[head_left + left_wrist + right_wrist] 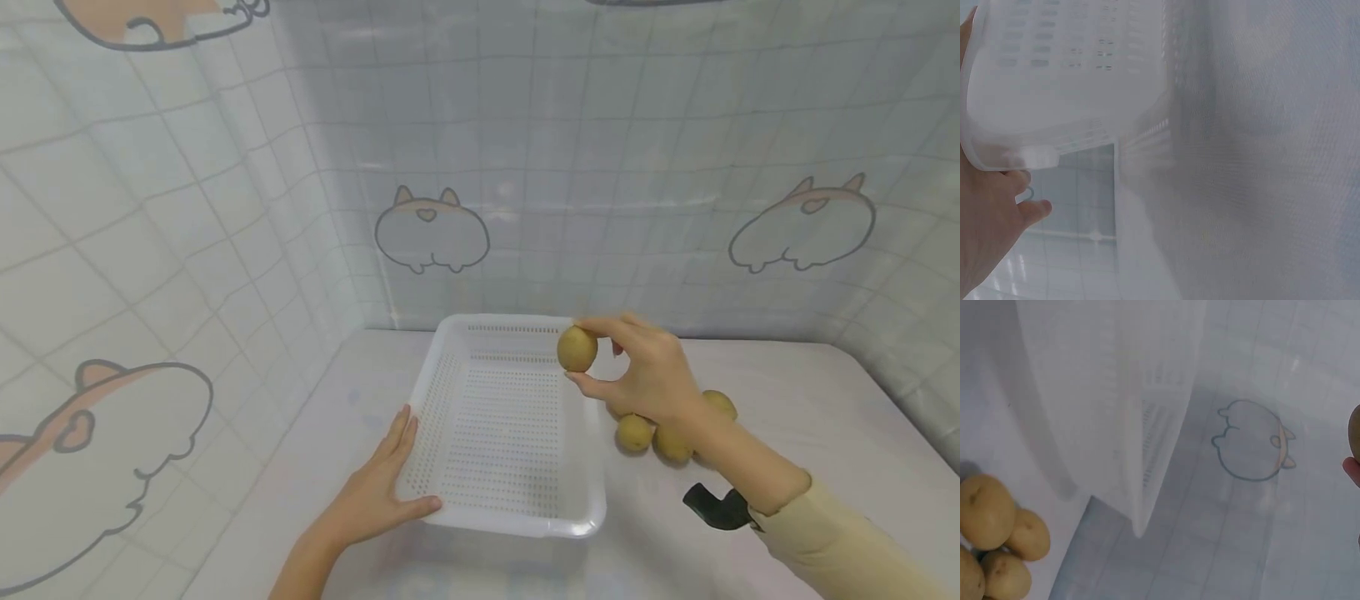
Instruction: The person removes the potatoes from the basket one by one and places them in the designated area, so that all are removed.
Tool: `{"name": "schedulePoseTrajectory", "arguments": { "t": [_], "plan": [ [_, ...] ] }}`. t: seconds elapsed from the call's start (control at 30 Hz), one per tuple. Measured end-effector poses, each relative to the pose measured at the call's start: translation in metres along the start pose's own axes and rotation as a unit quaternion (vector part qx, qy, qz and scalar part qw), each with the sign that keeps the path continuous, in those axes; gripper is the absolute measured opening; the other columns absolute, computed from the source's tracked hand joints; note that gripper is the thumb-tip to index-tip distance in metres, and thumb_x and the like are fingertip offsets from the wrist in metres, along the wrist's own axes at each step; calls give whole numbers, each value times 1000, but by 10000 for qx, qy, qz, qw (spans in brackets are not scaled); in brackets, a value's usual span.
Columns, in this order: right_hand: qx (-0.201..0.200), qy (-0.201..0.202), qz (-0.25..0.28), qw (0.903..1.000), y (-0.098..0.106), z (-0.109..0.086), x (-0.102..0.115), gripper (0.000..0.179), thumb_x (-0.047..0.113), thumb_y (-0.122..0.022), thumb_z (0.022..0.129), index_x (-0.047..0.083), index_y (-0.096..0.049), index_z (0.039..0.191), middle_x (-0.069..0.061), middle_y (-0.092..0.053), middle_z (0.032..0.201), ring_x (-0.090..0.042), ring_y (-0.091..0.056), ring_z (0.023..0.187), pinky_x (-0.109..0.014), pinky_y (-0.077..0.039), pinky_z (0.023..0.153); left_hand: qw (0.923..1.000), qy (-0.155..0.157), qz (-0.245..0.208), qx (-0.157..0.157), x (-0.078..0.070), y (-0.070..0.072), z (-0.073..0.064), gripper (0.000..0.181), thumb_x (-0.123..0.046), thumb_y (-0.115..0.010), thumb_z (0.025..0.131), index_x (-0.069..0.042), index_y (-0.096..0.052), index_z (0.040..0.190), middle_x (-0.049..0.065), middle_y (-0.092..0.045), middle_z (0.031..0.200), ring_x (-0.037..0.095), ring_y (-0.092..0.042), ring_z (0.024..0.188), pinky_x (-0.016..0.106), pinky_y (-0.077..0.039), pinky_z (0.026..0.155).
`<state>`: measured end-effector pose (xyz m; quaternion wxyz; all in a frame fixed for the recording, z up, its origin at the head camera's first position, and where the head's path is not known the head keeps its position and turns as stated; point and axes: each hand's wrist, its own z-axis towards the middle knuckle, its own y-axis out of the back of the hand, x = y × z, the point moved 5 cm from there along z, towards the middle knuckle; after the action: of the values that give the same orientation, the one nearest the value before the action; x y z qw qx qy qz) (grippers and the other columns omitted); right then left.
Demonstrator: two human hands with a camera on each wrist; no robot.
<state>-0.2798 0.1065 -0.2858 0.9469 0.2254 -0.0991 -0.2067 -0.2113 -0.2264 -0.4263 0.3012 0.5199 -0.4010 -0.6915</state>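
A white plastic basket (pixel 517 525) with a slotted floor stands on the table, nothing lying in it. My left hand (pixel 371 496) holds its near left corner, the thumb at the near rim and the fingers along the left side. Over the basket's far right part, my right hand (pixel 645 371) pinches a round yellow-brown potato (pixel 577 348) between thumb and fingers. Only an edge of this potato (pixel 1354 432) enters the right wrist view. Several more potatoes (pixel 633 433) lie on the table right of the basket, some behind the right wrist.
Pale sheeting (pixel 600 150) with grid lines and cartoon animals forms the back and sides around the white table (pixel 780 400). A black curved piece (pixel 716 507) juts from the right wrist by the sleeve (pixel 832 533). The potatoes (pixel 988 512) sit close together.
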Motion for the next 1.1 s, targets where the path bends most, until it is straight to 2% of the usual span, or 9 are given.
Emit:
{"name": "schedulePoseTrajectory", "arguments": {
  "t": [0.17, 0.33, 0.6, 0.8, 1.1],
  "plan": [
    [-74, -5, -77, 9999, 14, -9, -9, 49, 33, -76, 71, 9, -69, 112, 3, -70, 97, -10, -49, 68, -15, -38, 58, 10000, -16, 11, -39, 1, 0, 0, 112, -56, -75, 74, 0, -17, 152, 14, -3, 161, 38, -15, 143, 63, -31, 103],
    [-112, -91, -210, 9997, 25, -21, -19, 52, 48, -69, 78, 8, -70, 111, 1, -71, 96, -9, -49, 69, -13, -37, 59, 10000, -54, 31, -71, 1, 0, -1, 112, -56, -75, 74, 1, -18, 152, 14, -4, 161, 39, -16, 143, 63, -32, 103],
    [142, -498, -576, 9970, 42, -35, -26, 63, 62, -60, 82, 6, -68, 111, 0, -70, 93, -11, -46, 67, -15, -33, 55, 9999, -103, 35, -60, 0, -1, 0, 112, -57, -74, 74, 1, -18, 152, 15, -4, 160, 39, -16, 143, 63, -33, 102],
    [151, -581, -738, 9955, 49, -41, -29, 63, 62, -59, 82, 7, -68, 113, 0, -69, 92, -10, -45, 68, -16, -33, 54, 9999, -130, 24, -60, 0, -1, 0, 112, -57, -74, 75, 2, -17, 152, 16, -4, 160, 40, -16, 142, 63, -33, 101],
    [-106, -409, -1092, 9931, 59, -49, -37, 62, 61, -59, 81, 7, -71, 108, 0, -69, 88, -11, -46, 63, -15, -33, 51, 9997, -202, 31, -119, -1, 0, 0, 111, -53, -76, 75, 3, -18, 151, 14, -3, 161, 40, -16, 143, 63, -33, 102]
  ]
}}
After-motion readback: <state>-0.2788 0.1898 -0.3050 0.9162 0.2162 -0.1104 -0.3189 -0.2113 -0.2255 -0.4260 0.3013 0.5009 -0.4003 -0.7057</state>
